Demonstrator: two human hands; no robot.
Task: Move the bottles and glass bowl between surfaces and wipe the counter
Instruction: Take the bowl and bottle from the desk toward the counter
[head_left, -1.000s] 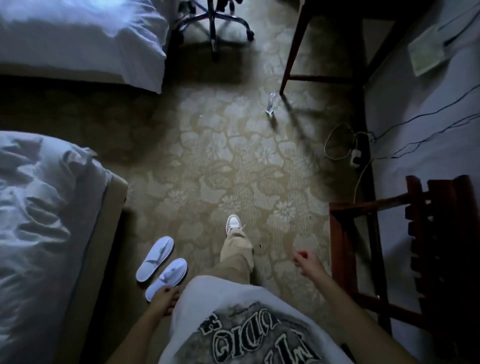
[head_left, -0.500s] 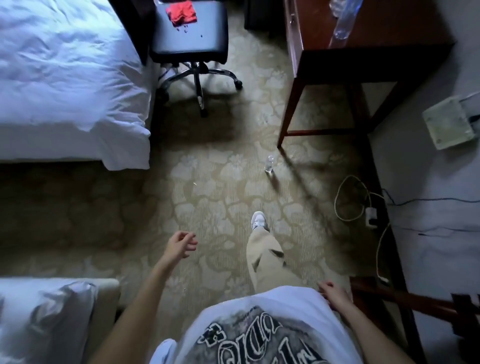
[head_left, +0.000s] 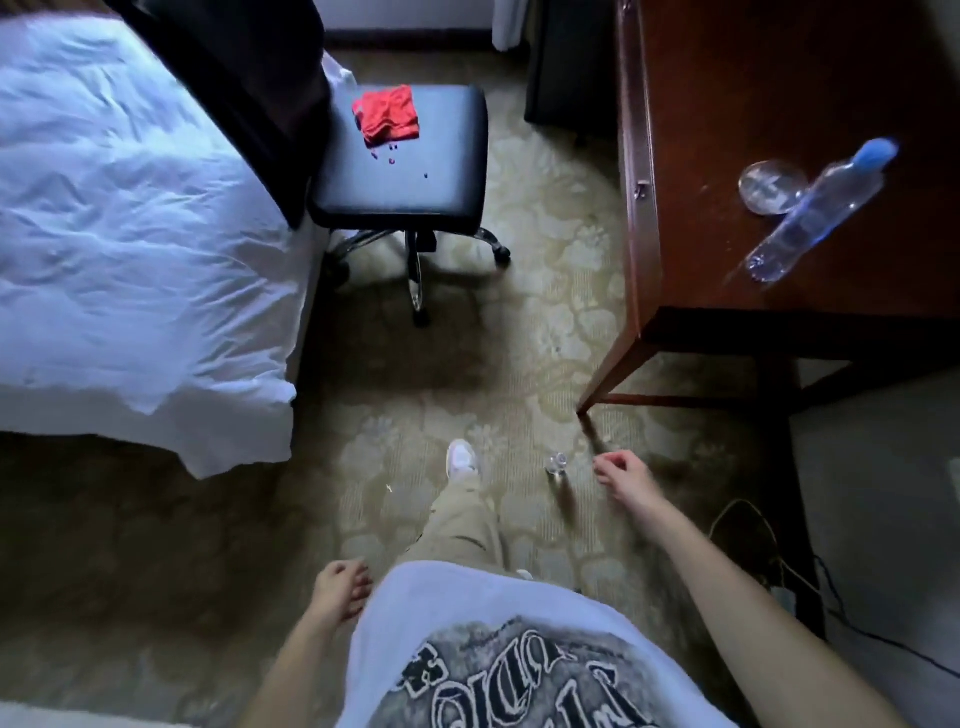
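A small clear bottle (head_left: 556, 462) stands upright on the patterned carpet near the desk leg. My right hand (head_left: 623, 477) hangs just right of it, fingers loosely curled, holding nothing. My left hand (head_left: 340, 590) rests at my hip, empty with relaxed fingers. On the dark wooden desk (head_left: 737, 104) at the upper right stands a tall water bottle with a blue cap (head_left: 818, 210), and a glass bowl (head_left: 772, 186) sits just behind it. A red cloth (head_left: 387, 113) lies on the black swivel chair (head_left: 405, 171).
A bed with white sheets (head_left: 130, 208) fills the left side. My foot in a white shoe (head_left: 462, 460) steps forward on the carpet. Cables and a power strip (head_left: 779, 587) lie by the wall at the right.
I have walked forward; the desk, chair and floor bottle are much closer. My right hand swung forward beside the floor bottle and my left hand swung back to my hip.
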